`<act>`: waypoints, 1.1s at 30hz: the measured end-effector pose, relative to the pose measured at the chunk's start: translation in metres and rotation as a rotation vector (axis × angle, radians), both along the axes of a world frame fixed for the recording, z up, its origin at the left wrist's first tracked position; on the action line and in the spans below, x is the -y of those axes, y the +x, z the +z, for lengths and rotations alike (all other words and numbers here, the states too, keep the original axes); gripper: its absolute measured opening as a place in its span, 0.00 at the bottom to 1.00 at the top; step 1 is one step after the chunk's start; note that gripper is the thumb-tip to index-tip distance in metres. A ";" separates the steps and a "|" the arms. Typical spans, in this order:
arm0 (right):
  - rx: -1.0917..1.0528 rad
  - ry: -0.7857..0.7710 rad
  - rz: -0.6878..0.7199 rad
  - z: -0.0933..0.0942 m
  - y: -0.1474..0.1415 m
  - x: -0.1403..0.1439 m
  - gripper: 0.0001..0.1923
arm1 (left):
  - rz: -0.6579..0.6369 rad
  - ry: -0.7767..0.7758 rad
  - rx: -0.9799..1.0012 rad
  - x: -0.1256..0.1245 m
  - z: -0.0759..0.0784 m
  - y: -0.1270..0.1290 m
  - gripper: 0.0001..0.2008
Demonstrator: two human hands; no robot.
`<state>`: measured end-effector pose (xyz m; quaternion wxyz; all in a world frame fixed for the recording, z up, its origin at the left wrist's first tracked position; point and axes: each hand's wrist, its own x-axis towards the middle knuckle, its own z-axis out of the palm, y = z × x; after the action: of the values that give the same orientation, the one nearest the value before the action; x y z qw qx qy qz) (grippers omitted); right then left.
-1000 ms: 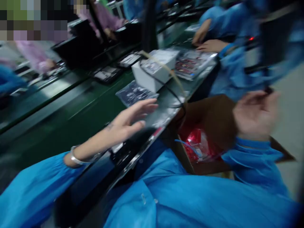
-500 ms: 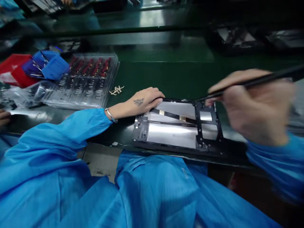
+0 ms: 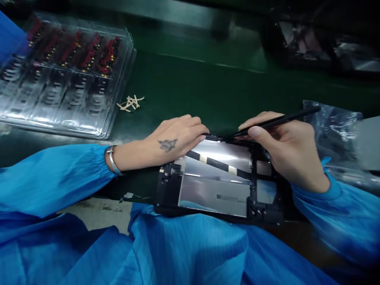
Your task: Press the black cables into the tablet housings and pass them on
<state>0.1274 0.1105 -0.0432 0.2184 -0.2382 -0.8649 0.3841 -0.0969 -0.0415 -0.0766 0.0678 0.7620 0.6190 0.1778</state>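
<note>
Green bench (image 3: 190, 79) — clear parts tray (image 3: 63, 75), open tablet frame (image 3: 219, 182), paper strips (image 3: 130, 103), plastic bag (image 3: 335, 130)

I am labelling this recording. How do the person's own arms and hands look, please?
Both arms wear loose, shiny blue sleeves with gathered cuffs. The left hand is bare, with a small dark tattoo on its back and a silver bangle at the wrist. The right hand is bare and unmarked.

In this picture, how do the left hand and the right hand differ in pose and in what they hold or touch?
The left hand lies flat, palm down, and holds nothing, while the right hand is curled around a thin black tool. The left hand's fingers rest on the far left edge of the opened tablet; the right hand brings the tool's tip to its far edge, near the middle. The left hand shows a small tattoo; the right hand shows none. Both wear blue sleeves.
</note>
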 end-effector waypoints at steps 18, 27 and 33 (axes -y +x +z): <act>0.003 0.005 -0.010 0.005 -0.005 0.005 0.08 | 0.018 -0.002 -0.016 -0.001 -0.002 0.000 0.18; 0.016 0.026 0.041 0.007 -0.006 0.006 0.07 | 0.021 -0.005 -0.008 -0.001 0.000 0.000 0.18; -0.005 -0.087 -0.026 0.003 -0.006 0.005 0.07 | 0.010 0.003 0.003 -0.002 -0.004 -0.002 0.18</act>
<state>0.1213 0.1058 -0.0399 0.2152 -0.2579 -0.8436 0.4190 -0.0992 -0.0396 -0.0806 0.0667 0.7588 0.6224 0.1801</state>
